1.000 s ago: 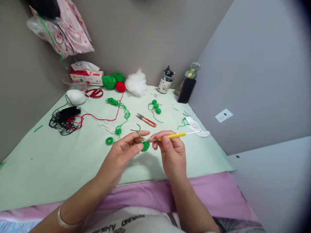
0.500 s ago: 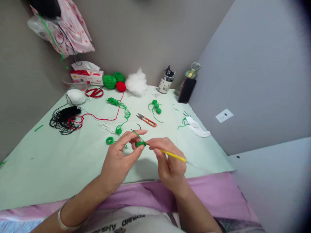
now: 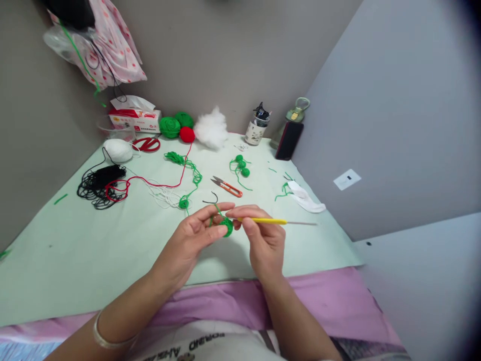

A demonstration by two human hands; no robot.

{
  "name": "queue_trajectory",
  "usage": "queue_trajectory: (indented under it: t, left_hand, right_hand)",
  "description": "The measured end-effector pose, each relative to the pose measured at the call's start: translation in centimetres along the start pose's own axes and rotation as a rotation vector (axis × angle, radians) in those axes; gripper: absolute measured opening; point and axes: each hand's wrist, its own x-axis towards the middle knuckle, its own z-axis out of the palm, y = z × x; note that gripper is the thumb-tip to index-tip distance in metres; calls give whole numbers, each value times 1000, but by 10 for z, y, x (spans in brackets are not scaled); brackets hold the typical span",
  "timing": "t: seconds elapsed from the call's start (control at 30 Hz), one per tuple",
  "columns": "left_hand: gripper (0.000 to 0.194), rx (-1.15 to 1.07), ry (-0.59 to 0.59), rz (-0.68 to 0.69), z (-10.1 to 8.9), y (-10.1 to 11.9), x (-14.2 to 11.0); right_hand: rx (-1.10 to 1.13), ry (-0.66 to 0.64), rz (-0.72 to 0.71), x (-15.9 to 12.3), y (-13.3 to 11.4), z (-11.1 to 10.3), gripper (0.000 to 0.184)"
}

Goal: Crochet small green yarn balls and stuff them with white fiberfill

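Note:
A small round green crochet piece [image 3: 227, 228] is pinched between the thumb and fingers of my left hand [image 3: 190, 245], above the near middle of the table. Green yarn runs up from the piece over my left index finger. My right hand [image 3: 266, 245] grips a crochet hook with a yellow handle [image 3: 263, 220], held nearly level. Its tip meets the upper edge of the green piece, partly hidden by my fingers. The hook's other metal end points right. Beyond my hands lie orange thread snips [image 3: 227, 186] and a short black yarn scrap [image 3: 211, 199].
Black yarn [image 3: 103, 183], a white yarn ball [image 3: 117, 150] and red-handled scissors [image 3: 146, 145] lie at left. Green yarn balls [image 3: 170, 127], a red ball [image 3: 187, 134] and white stuffing [image 3: 211, 128] stand behind. Several small green balls [image 3: 241, 164] lie mid-table. A phone [image 3: 289, 140] leans on a bottle at right.
The green piece was tipped edge-on and now shows its round face again. The hook dipped at its right end, then swung back nearly level; both hands keep their hold.

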Motion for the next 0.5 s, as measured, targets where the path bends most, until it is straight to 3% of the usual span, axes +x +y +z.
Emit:
queue_trajectory:
  t: [0.17,0.3,0.4,0.5]
  left_hand:
    - [40,49,70,72,2,-6,1]
    - [43,-131,0,-87,-1,-6,5]
    - [34,-257,-15,-149,-5,-3,7]
    - [27,-215,39,-71,-5,-1,6]
  right_hand:
    - [-294,-42,-209,-8,0,3,30]
    - [-510,-86,-427,-9,-2,1,40]
    - [-281,31,-250,-3,-3,-2,30]
    - [40,92,21,2,-3,-3,23]
